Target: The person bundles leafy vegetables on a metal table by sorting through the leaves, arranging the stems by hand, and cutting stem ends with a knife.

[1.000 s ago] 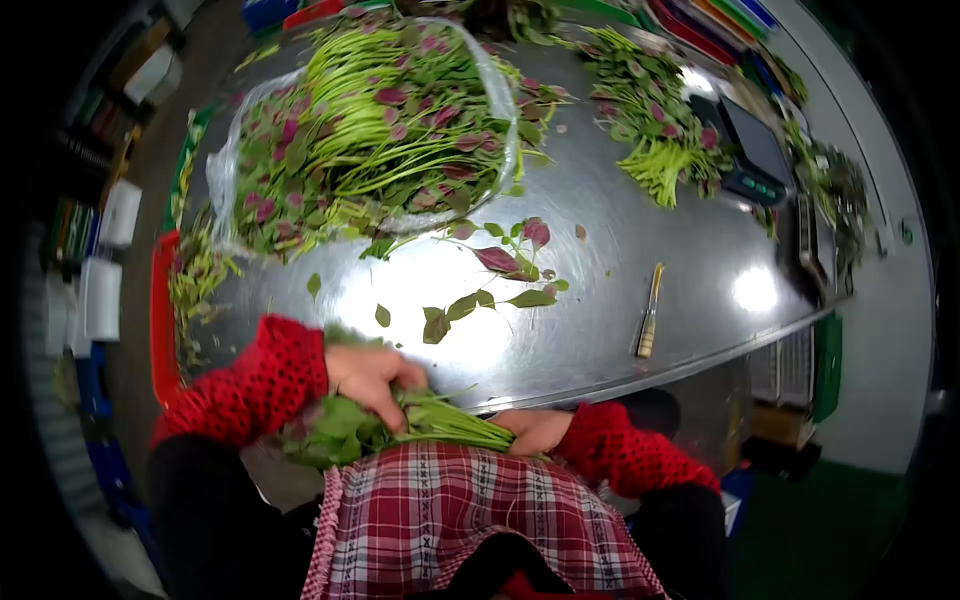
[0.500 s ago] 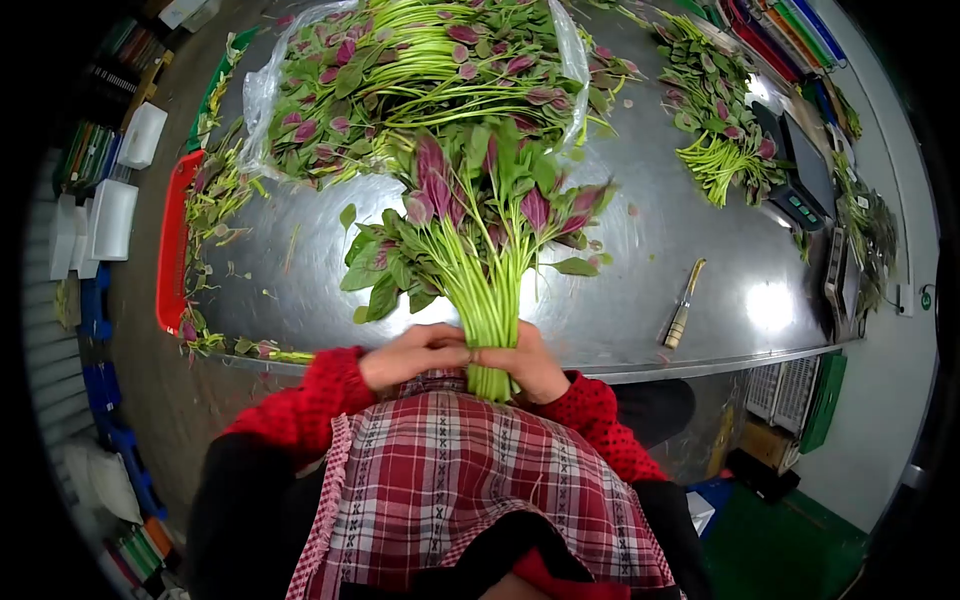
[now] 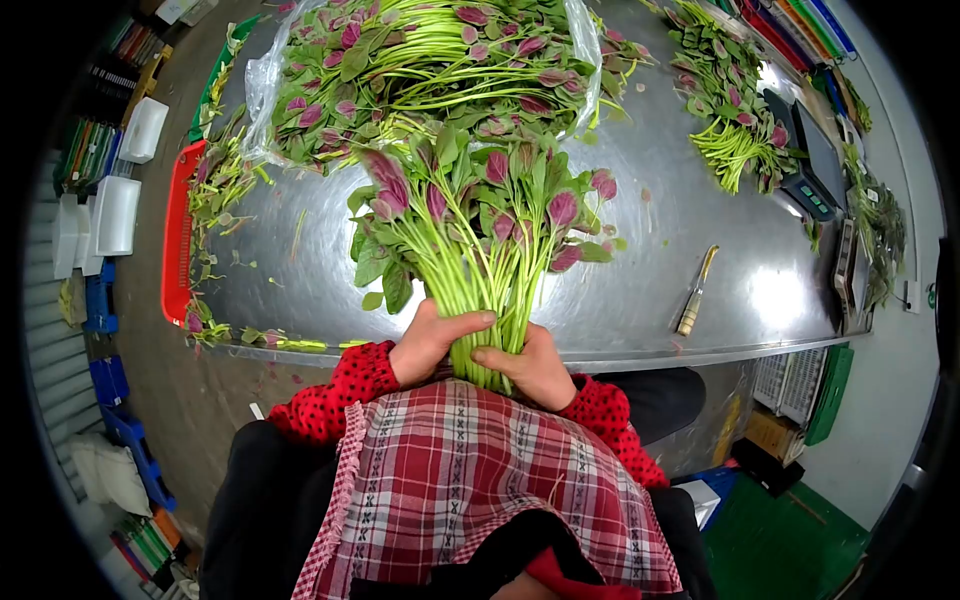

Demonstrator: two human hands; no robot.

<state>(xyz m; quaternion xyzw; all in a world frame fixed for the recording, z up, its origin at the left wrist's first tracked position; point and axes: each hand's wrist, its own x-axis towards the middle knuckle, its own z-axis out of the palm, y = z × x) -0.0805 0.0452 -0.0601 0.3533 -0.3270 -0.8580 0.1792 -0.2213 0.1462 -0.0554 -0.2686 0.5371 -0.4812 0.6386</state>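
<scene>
Between my hands stands a bunch of red amaranth greens (image 3: 476, 260), its purple-and-green leaves pointing away from me and its pale stems toward my lap. My left hand (image 3: 432, 340) is wrapped round the stems from the left, thumb across their front. From the right, my right hand (image 3: 535, 366) grips the stems slightly lower, its thumb pressed on them. The cut stem ends rest near my plaid apron (image 3: 480, 470). Beyond the bunch, a large heap of the same greens (image 3: 430, 70) lies in an opened clear plastic bag (image 3: 262, 105).
A knife (image 3: 697, 292) with a pale handle lies on the metal table (image 3: 640, 260) at right. Farther right are another pile of greens (image 3: 735, 125) and a digital scale (image 3: 812, 170). At left, a red basket (image 3: 178, 240) stands beside scattered trimmings (image 3: 215, 200).
My left hand has moved up the stems, its thumb now across their front. The bunch's leaves have spread and shifted slightly. Both hands keep hold of it.
</scene>
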